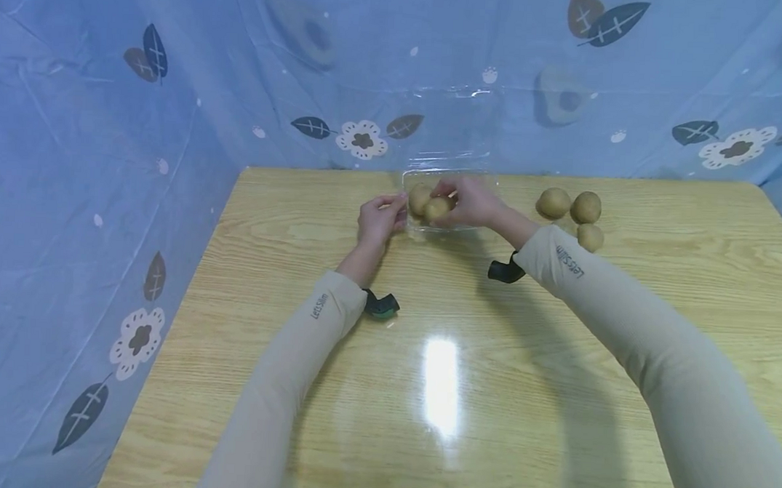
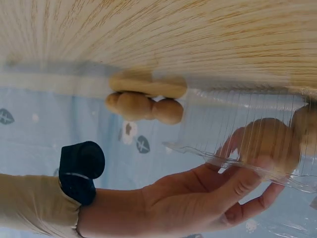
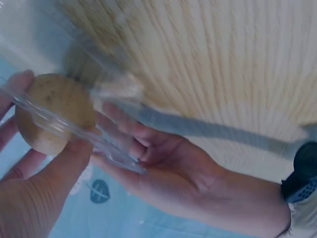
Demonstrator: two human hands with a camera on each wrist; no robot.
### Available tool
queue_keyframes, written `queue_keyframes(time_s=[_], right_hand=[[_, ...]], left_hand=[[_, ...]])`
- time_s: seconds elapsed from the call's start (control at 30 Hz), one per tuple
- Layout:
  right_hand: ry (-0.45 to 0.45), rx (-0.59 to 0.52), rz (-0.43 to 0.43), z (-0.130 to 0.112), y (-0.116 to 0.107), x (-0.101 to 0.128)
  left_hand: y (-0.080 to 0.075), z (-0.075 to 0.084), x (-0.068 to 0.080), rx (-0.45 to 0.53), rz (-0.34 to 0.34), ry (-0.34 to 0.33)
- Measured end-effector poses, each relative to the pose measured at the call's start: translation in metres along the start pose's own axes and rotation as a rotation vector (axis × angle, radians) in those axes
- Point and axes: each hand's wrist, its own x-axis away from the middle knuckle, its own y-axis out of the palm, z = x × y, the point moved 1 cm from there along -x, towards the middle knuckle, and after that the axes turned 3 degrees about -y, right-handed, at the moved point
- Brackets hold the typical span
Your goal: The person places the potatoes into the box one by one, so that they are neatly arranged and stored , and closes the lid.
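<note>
Head view: one clear plastic clamshell container, lid standing open toward the backdrop, at the far middle of a wooden surface. Right hand: fingers curled round a potato, holding it inside the tray, just beside a second potato that already lies there on the side toward the left hand. Left hand: touching the tray's near-left edge, fingers curled against the rim (the right wrist view shows its fingers under the thin plastic wall, the left wrist view shows the held potato through it). Three loose potatoes, clustered together on the surface, lie beyond the right hand on its outer side, well apart from the left hand; the right hand is clearly the nearer of the two. The potatoes are roundish, so no long axis can be told. Also present: beige sleeves, dark wrist straps, and a blue leaf-and-flower printed cloth behind and to the left.
</note>
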Motion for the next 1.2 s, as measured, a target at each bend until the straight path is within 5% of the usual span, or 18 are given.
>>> queue_keyframes(time_s=[0.5, 1.2], right_hand=[[0.138, -0.267, -0.039, -0.007, 0.019, 0.000], [0.080, -0.172, 0.019, -0.007, 0.014, 0.008]], left_hand=[[-0.001, -0.002, 0.002, -0.017, -0.001, -0.008], [-0.001, 0.000, 0.000, 0.004, -0.019, -0.033]])
